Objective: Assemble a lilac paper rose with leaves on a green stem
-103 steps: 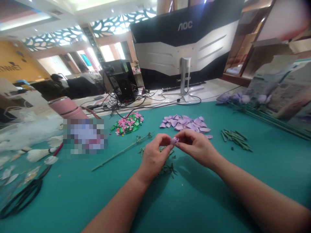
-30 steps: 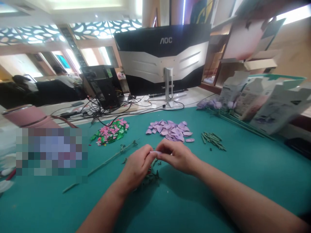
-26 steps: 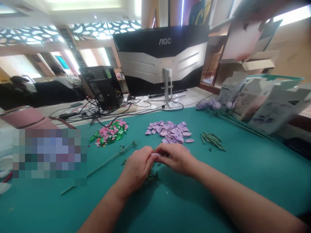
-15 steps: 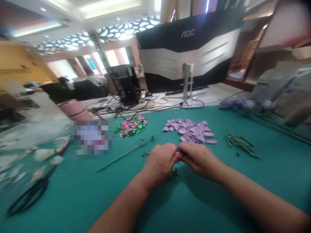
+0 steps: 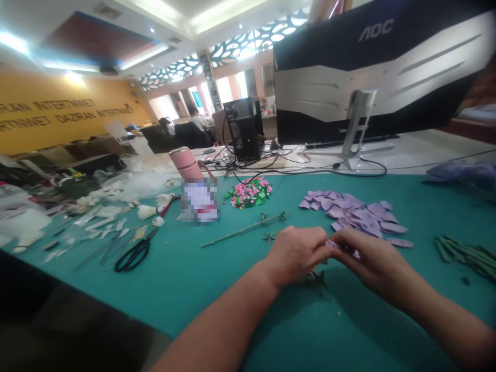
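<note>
My left hand (image 5: pixel 296 253) and my right hand (image 5: pixel 366 256) meet above the green mat, fingers pinched together. Between their fingertips shows a bit of a purple petal (image 5: pixel 331 243); most of it is hidden by the fingers. Just beyond my right hand lies a pile of loose purple petals (image 5: pixel 354 212). A thin green stem (image 5: pixel 244 229) with small leaves rests on the mat beyond my left hand, near a small star-shaped green piece (image 5: pixel 269 237). Another leafy green piece (image 5: pixel 318 280) sits under my hands, partly covered.
Short green stems (image 5: pixel 463 256) lie at right. Pink flowers with leaves (image 5: pixel 251 192) are heaped further back, near a pink bottle (image 5: pixel 186 164). Black scissors (image 5: pixel 134 257) and white scraps (image 5: pixel 101 213) lie at left. Cables (image 5: pixel 271 160) and a monitor (image 5: pixel 372 88) stand behind.
The view has turned left, so everything appears shifted to the right. Both hands stay together at the purple petal, with little change in their grip.
</note>
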A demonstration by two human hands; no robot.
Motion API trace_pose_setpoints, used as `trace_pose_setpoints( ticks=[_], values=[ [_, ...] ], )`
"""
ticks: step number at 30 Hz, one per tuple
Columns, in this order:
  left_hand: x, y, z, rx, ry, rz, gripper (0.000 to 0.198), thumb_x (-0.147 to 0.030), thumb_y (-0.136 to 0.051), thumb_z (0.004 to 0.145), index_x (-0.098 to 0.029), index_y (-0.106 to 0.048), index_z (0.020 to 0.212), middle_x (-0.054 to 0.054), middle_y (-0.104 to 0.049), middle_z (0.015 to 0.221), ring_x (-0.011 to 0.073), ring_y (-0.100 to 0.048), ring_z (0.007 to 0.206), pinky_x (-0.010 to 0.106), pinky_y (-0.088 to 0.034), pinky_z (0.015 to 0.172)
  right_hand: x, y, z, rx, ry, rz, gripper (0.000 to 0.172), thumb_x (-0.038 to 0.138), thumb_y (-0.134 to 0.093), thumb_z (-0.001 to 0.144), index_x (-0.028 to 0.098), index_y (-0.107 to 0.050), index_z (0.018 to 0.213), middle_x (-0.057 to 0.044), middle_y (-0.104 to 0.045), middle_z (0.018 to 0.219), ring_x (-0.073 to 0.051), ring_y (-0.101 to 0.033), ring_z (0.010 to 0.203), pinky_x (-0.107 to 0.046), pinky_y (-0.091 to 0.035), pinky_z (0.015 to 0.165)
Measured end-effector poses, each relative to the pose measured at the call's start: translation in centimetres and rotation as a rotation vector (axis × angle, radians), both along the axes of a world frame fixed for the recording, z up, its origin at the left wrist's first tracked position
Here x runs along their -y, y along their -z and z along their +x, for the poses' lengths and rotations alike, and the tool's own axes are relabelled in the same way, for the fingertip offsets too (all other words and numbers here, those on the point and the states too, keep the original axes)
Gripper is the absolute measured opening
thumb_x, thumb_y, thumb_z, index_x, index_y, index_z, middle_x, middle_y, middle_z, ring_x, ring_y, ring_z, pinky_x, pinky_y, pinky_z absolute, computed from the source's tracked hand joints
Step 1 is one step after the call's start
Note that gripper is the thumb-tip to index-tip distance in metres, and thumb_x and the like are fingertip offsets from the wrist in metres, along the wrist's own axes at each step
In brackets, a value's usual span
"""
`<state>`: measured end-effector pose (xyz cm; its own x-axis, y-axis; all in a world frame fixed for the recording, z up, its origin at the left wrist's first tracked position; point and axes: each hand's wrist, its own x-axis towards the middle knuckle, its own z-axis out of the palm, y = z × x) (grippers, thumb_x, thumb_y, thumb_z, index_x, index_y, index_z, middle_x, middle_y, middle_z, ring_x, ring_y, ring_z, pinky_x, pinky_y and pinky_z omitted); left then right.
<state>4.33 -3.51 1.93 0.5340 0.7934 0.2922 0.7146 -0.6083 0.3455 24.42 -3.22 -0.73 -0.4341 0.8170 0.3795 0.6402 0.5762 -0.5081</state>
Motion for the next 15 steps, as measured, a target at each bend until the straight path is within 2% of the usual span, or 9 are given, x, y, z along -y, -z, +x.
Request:
trace_pose_setpoints(
  ticks=[2, 4, 6, 8, 11, 15],
  values=[
    [-0.7, -0.3, -1.1, 0.077, -0.065, -0.023, 0.041, -0.05, -0.04, 0.099, -0.019, -0.051, 0.074, -0.001, -0.06, 0.072, 0.0127, -0.055, 0.068, 0.026, -0.036, 0.063, -0.4, 0.2, 0.3, -0.02, 0.052, -0.005, 0.033, 0.055, -0.049, 0.094, 0.026, -0.063, 0.09, -0.002, -0.065, 0.077, -0.016, -0.057, 0.06, -0.027, -0.041, 0.053],
    [-1.6, -0.6, -2.5, 0.11, -0.206, 0.017, 0.04, -0.048, -0.041, 0.099, -0.019, -0.053, 0.075, 0.0, -0.061, 0.076, 0.0132, -0.056, 0.071, 0.026, -0.038, 0.065, -1.0, 0.5, 0.9, -0.036, 0.077, 0.033, 0.035, 0.057, -0.05, 0.092, 0.026, -0.065, 0.091, -0.005, -0.067, 0.087, -0.017, -0.059, 0.064, -0.029, -0.045, 0.054],
    [-2.5, -0.9, -4.1, 0.055, -0.373, 0.046, 0.033, -0.043, -0.043, 0.099, -0.02, -0.057, 0.08, 0.002, -0.064, 0.086, 0.0149, -0.058, 0.079, 0.026, -0.041, 0.07, -1.5, 0.7, 1.5, -0.052, 0.081, 0.086, 0.037, 0.059, -0.052, 0.089, 0.026, -0.067, 0.094, -0.008, -0.068, 0.096, -0.019, -0.061, 0.066, -0.03, -0.047, 0.055],
    [-3.4, -1.0, -5.5, -0.107, -0.5, -0.002, 0.024, -0.039, -0.047, 0.097, -0.02, -0.06, 0.091, 0.004, -0.065, 0.099, 0.018, -0.06, 0.09, 0.029, -0.044, 0.077, -2.0, 1.0, 2.0, -0.063, 0.078, 0.109, 0.038, 0.06, -0.054, 0.087, 0.026, -0.068, 0.096, -0.008, -0.067, 0.097, -0.02, -0.061, 0.066, -0.031, -0.048, 0.053],
    [-4.5, -0.6, -7.1, -0.339, -0.594, -0.116, 0.025, -0.038, -0.058, 0.089, -0.02, -0.061, 0.106, 0.009, -0.063, 0.116, 0.0256, -0.06, 0.108, 0.036, -0.046, 0.088, -2.5, 1.4, 2.4, -0.079, 0.052, 0.102, 0.038, 0.06, -0.057, 0.086, 0.027, -0.069, 0.099, -0.008, -0.067, 0.096, -0.021, -0.062, 0.068, -0.031, -0.049, 0.052],
    [-5.5, 0.4, -7.8, -0.407, -0.641, -0.195, 0.036, -0.037, -0.067, 0.081, -0.019, -0.059, 0.111, 0.013, -0.064, 0.119, 0.0311, -0.061, 0.11, 0.041, -0.048, 0.089, -2.4, 1.4, 2.1, -0.102, 0.016, 0.082, 0.038, 0.06, -0.058, 0.084, 0.026, -0.069, 0.098, -0.009, -0.068, 0.097, -0.022, -0.063, 0.071, -0.032, -0.049, 0.054]
  ],
)
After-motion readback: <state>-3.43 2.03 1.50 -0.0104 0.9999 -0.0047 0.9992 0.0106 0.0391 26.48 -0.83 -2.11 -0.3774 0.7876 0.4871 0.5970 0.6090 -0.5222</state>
